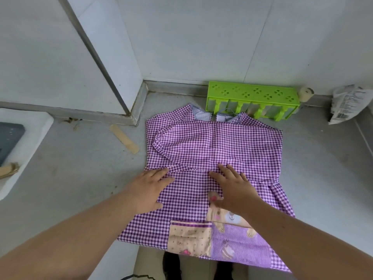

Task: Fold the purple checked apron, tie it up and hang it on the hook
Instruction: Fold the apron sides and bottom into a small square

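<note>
The purple checked apron (222, 146) lies spread on a grey counter (76, 168), its sleeves folded across the upper body. Its hem with a bear pocket patch hangs over the near edge. My left hand (149, 188) rests flat on the apron's left side, fingers straight. My right hand (234, 186) presses flat on the middle of the cloth, just below the folded sleeve. No hook is in view.
A green plastic ice-lolly mould (252, 98) stands against the back wall behind the apron's collar. A wooden stick (124, 136) lies to the left. A printed white bag (349, 104) sits far right. A white appliance (18, 142) is at the left edge.
</note>
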